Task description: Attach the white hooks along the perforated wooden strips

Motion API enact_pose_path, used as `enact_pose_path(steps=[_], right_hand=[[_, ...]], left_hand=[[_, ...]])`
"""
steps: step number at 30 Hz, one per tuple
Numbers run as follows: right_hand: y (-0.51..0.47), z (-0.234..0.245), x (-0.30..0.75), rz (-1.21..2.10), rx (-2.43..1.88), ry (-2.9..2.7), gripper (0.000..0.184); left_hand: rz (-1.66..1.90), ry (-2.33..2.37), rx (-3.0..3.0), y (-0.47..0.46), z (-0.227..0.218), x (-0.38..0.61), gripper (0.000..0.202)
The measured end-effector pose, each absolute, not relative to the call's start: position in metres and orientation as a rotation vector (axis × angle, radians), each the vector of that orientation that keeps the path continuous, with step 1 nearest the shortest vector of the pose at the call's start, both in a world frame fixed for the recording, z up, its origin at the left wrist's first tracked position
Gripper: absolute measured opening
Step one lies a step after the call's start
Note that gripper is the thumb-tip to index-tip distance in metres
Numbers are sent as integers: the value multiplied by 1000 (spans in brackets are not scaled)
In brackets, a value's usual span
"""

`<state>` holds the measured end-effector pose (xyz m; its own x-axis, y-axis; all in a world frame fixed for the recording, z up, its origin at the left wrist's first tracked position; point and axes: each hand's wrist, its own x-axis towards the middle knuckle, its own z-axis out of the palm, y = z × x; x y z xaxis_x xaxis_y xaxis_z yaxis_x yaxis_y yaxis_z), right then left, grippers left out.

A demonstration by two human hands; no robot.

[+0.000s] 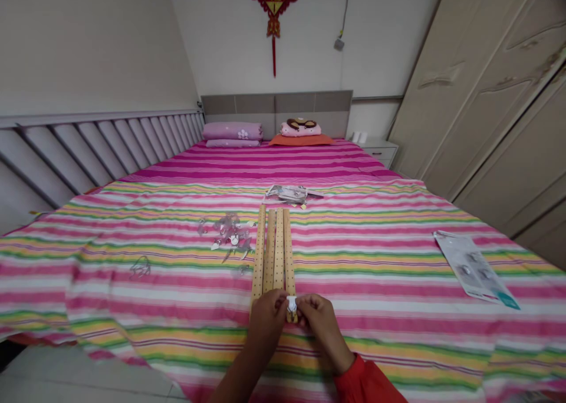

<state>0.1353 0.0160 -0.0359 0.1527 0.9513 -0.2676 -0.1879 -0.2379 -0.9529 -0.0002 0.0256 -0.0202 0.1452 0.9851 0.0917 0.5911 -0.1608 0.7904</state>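
Pinched between my fingers is a small white piece with a shiny metal part (292, 304), held over the near end of the rightmost wooden strip. My left hand (267, 314) grips it from the left, fingertips closed. From the other side, my right hand (321, 314) has thumb and finger pressed to its edge. Several long wooden strips with rows of holes (278, 249) lie side by side on the bed, pointing away from me. The lower ends of the left strips are partly hidden by my left hand.
Small clear wrappers and white bits (232, 235) lie scattered left of the strips. Beyond the strips rests a clear plastic bag (289, 195) of small parts. A flat printed package (475, 267) is far right. A striped sheet (375, 332) covers the bed; a white railing (110, 140) borders its left.
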Motion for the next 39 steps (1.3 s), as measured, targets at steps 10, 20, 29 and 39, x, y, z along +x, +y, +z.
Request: enact_pose_path(steps=[10, 20, 29, 39], right_hand=[[21, -39, 134, 1295, -1337, -812, 26], [24, -47, 131, 1228, -1343, -810, 29], [22, -47, 131, 1206, -1364, -824, 31], [6, -48, 131, 1236, -1302, -778, 40]], left_hand=[[888, 1567, 2013, 29, -30, -1, 20], [881, 1592, 2081, 30, -33, 0, 21], [906, 1585, 2145, 30, -35, -1, 21], [902, 1411, 2373, 25, -36, -6, 40]])
